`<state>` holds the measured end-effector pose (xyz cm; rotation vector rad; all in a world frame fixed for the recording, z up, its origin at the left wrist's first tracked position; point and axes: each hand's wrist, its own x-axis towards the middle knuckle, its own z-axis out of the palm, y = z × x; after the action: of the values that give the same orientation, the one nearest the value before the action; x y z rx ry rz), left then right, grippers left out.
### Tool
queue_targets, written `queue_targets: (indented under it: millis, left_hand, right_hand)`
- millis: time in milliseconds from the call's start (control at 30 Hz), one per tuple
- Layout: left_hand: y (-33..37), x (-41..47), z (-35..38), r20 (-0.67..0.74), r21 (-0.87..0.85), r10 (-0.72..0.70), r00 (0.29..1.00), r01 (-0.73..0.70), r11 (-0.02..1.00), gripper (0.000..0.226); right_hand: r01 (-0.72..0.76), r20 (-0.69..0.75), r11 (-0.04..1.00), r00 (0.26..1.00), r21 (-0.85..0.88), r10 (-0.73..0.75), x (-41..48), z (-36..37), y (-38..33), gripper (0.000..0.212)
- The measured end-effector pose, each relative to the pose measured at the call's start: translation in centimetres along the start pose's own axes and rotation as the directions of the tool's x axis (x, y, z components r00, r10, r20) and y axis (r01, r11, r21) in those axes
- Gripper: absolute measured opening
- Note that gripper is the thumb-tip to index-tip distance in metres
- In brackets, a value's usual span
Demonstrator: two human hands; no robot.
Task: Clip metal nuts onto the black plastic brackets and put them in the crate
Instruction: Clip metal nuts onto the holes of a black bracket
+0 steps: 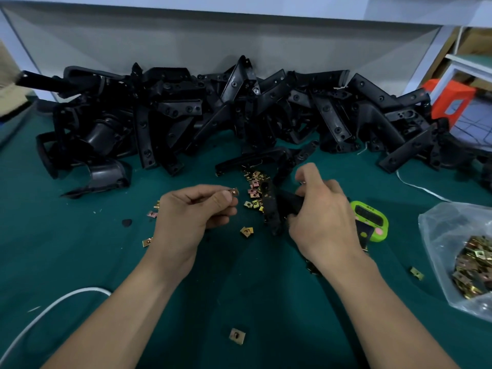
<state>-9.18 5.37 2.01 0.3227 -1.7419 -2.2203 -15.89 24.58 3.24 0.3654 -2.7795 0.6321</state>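
My left hand (187,211) pinches a small brass-coloured metal nut (234,192) between thumb and forefinger, just left of the bracket. My right hand (320,217) grips a black plastic bracket (271,209) whose free end points toward the left hand. Several loose metal nuts (254,183) lie scattered on the green table mat (239,288) behind and between the hands. A long heap of black plastic brackets (239,113) runs along the back of the table. No crate is in view.
A clear plastic bag of metal nuts (471,265) sits at the right edge. A green timer (370,219) lies partly under my right hand. A white cable (53,307) curves at lower left. Single nuts lie near the front (237,336) and at the right (417,272).
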Motion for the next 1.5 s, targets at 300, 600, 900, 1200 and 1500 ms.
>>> queue_targets:
  millis: [300, 600, 900, 1200, 1500]
  left_hand:
    - [-0.2, 0.0, 0.4, 0.011, 0.054, 0.067, 0.998, -0.068, 0.996, 0.028]
    - [0.1, -0.6, 1.2, 0.057, -0.053, 0.011, 0.998, -0.008, 0.999, 0.023]
    - [0.3, -1.0, 1.3, 0.108, -0.109, -0.031, 0.994, 0.043, 0.993, 0.030]
    - [0.6, -1.0, 1.2, 0.128, -0.109, -0.074, 0.989, 0.088, 0.990, 0.027]
    - [0.7, -1.0, 1.0, 0.078, -0.115, -0.093, 0.993, 0.101, 0.988, 0.022]
  right_hand:
    - [0.157, 0.017, 0.986, 0.987, 0.064, -0.158, -1.2, -1.0, -1.7, 0.039]
    - [0.146, 0.151, 0.985, 0.976, 0.087, -0.158, -1.2, -0.1, -2.5, 0.048]
    - [0.150, 0.073, 0.980, 0.987, -0.130, -0.141, -0.9, 0.4, -2.5, 0.046]
    - [0.193, 0.109, 0.962, 0.979, -0.191, -0.175, -0.8, 0.4, -2.5, 0.061]
    - [0.271, 0.001, 0.927, 0.960, -0.259, -0.280, -1.5, 1.2, -3.4, 0.048]
